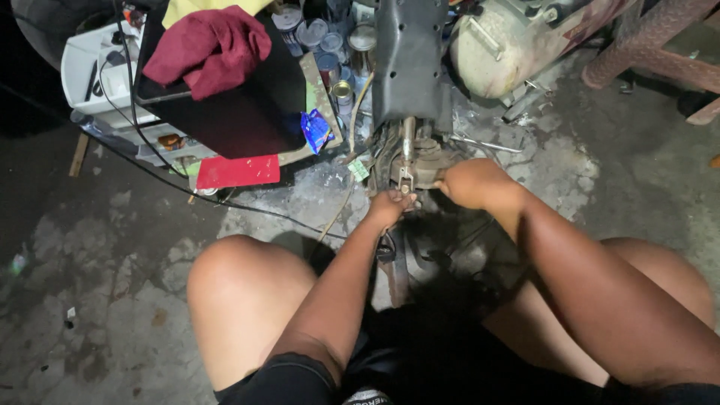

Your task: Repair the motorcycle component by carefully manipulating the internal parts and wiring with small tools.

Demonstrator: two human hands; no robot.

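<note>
Two hands work at the bottom of a dark upright metal part, with a grimy hub assembly (pixel 411 166) at its foot, standing on the stained concrete floor (pixel 112 300). The left hand (pixel 390 208) is curled shut just under a thin metal rod (pixel 407 154) that runs down the front of the assembly; its fingertips appear pinched on the small clip at the rod's lower end, though the exact contact is too dark to confirm. The right hand (pixel 469 182) is closed against the assembly's right flank, directly beside the left hand; whether it grips a part or only braces, I cannot tell. Judgement: the work at the rod end is fine and the light poor, so the right hand should hold the assembly steady while the left works by feel, keeping the pinch square to the rod so the small piece does not slip into the dark gap below the hands. Beyond the left hand sit a black box (pixel 225 105) with a maroon rag (pixel 210 49) on it, a red card (pixel 238 172), and paint tins (pixel 337 45). Beyond the right hand lies a cream tank (pixel 510 37).
</note>
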